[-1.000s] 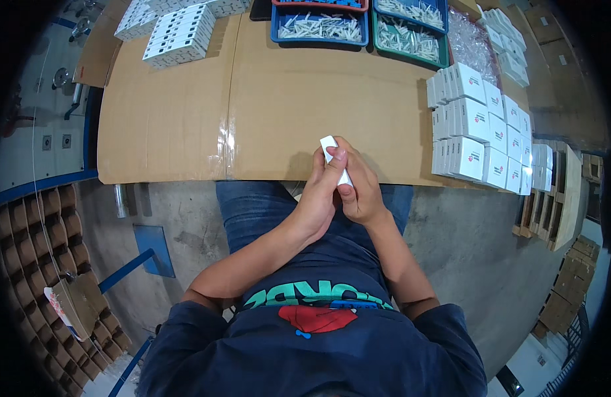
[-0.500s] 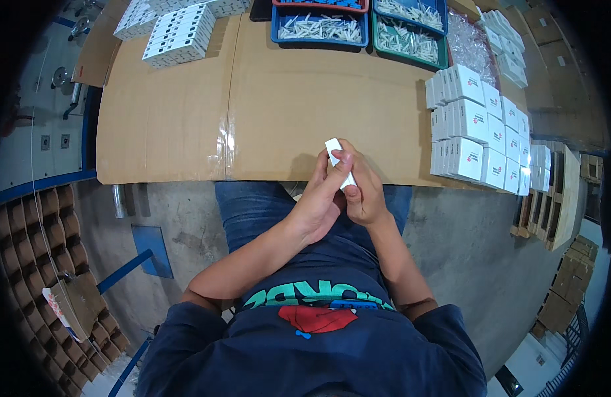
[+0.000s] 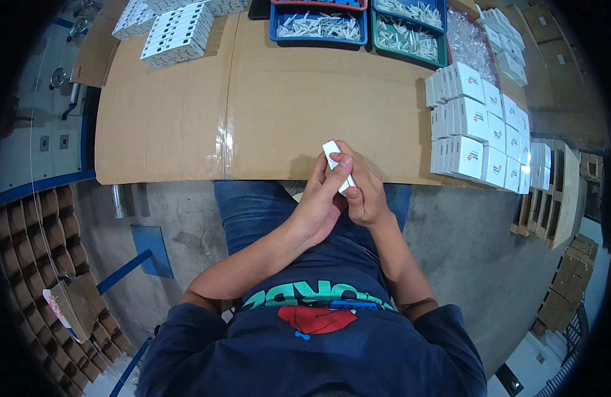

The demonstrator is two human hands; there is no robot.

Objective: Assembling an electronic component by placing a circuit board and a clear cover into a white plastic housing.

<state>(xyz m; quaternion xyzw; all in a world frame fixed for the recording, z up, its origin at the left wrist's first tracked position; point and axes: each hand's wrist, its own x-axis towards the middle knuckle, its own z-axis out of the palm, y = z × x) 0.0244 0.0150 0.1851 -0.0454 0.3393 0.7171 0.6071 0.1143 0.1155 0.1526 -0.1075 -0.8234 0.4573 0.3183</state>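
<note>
Between my hands is a small white box (image 3: 331,149), narrow and tilted, its upper end poking out beyond my fingers. My left hand (image 3: 323,196) is closed on it from the left, with the thumb lying across its face. From the other side my right hand (image 3: 365,192) grips it, thumb near the lower end. Both hands are at the near edge of the cardboard-covered table (image 3: 166,126), over my lap. Fingers cover the middle of the box, so its underside is hidden.
White boxes (image 3: 469,118) stand stacked in rows at the table's right. Blue bin (image 3: 318,41) and green bin (image 3: 411,58) with small pale parts sit at the far side. Speckled white boxes (image 3: 176,36) are piled far left. A wooden pallet (image 3: 562,198) lies beyond the right edge.
The white box and the fingers around it have shifted very slightly to the left. Both hands keep their hold.
</note>
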